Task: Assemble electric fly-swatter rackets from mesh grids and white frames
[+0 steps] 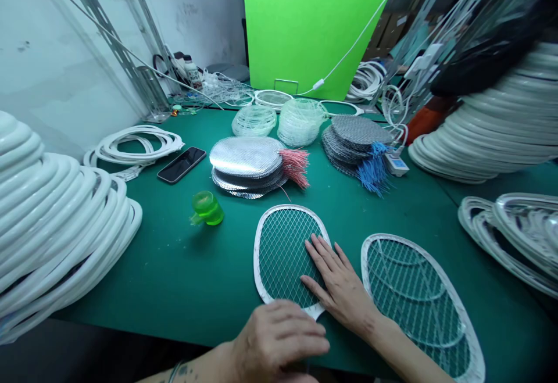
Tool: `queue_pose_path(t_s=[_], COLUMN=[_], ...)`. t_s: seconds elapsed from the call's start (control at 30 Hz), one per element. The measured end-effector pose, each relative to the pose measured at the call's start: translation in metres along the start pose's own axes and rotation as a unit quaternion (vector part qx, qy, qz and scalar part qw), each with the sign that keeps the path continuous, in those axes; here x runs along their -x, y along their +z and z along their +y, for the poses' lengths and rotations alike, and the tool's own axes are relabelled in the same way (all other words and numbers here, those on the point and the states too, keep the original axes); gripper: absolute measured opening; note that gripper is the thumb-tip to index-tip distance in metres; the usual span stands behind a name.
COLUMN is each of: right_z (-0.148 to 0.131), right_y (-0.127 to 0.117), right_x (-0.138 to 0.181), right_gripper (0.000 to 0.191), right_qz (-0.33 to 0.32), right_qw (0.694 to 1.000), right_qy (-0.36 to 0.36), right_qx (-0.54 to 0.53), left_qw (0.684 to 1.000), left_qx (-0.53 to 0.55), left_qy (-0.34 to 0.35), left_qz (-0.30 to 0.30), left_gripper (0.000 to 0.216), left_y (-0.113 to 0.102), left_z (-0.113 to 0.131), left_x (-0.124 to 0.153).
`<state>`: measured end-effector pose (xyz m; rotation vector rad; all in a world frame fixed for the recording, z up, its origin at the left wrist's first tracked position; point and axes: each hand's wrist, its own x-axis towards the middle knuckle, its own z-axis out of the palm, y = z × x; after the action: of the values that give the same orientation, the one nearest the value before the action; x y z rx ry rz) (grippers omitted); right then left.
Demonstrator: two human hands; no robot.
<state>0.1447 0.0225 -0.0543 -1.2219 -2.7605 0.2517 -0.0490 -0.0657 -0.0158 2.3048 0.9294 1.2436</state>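
In front of me on the green table lies an oval mosquito-swatter head point(285, 255), a white frame with diamond-pattern metal mesh. My right hand point(337, 281) rests flat on its right side, fingers stretched out over the mesh and rim. My left hand point(279, 339) is at the table's near edge, just below the frame's neck. Its fingers are curled and pressed together; whatever they may hold is hidden beneath them. To the right, partly behind my right forearm, lies a second swatter head point(418, 290) with curved ribs visible in its mesh.
Silver mesh sheets point(246, 156) with red wires and grey mesh sheets point(361, 133) with blue wires are stacked behind. A green cup point(208, 208) and a phone point(182, 165) sit left. Tall piles of white frames point(56, 226) flank both sides. A green board point(314, 22) stands behind.
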Motion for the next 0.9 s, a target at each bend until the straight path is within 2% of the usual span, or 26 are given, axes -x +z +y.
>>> queue_pose_path(t_s=[0.07, 0.13, 0.17, 0.23, 0.33, 0.43, 0.67, 0.8, 0.9], right_z=[0.000, 0.000, 0.000, 0.000, -0.001, -0.001, 0.001, 0.001, 0.001], right_y=[0.000, 0.000, 0.001, 0.002, 0.003, 0.004, 0.007, 0.007, 0.006], right_x=[0.000, 0.001, 0.001, 0.001, 0.002, 0.003, 0.002, 0.001, 0.001], right_gripper=[0.069, 0.070, 0.070, 0.071, 0.071, 0.072, 0.076, 0.078, 0.078], right_qz=[-0.005, -0.004, -0.002, 0.002, 0.000, -0.007, -0.008, -0.006, -0.012], right_qw=[1.000, 1.000, 1.000, 1.000, 1.000, 1.000, 1.000, 1.000, 1.000], right_qy=[0.001, 0.004, 0.006, 0.008, 0.009, 0.011, -0.002, -0.003, 0.001], right_qx=[-0.007, -0.012, -0.014, -0.015, -0.011, -0.006, 0.013, 0.010, 0.005], left_qw=[0.994, 0.962, 0.939, 0.909, 0.906, 0.906, 0.911, 0.906, 0.898], left_qx=[-0.017, -0.145, -0.218, -0.300, -0.318, -0.327, -0.336, -0.340, -0.345], left_qy=[-0.105, -0.231, -0.267, -0.289, -0.277, -0.264, -0.229, -0.243, -0.267], left_qz=[0.011, 0.013, 0.001, -0.024, -0.039, -0.046, -0.074, -0.071, -0.052], left_gripper=[0.027, 0.018, 0.015, 0.014, 0.016, 0.015, 0.011, 0.012, 0.009], left_y=[-0.019, -0.033, -0.036, -0.037, -0.027, -0.020, -0.021, -0.019, -0.027], left_z=[-0.019, -0.049, -0.066, -0.098, -0.128, -0.135, -0.131, -0.131, -0.127], left_x=[-0.022, -0.046, -0.056, -0.073, -0.086, -0.091, -0.094, -0.095, -0.092])
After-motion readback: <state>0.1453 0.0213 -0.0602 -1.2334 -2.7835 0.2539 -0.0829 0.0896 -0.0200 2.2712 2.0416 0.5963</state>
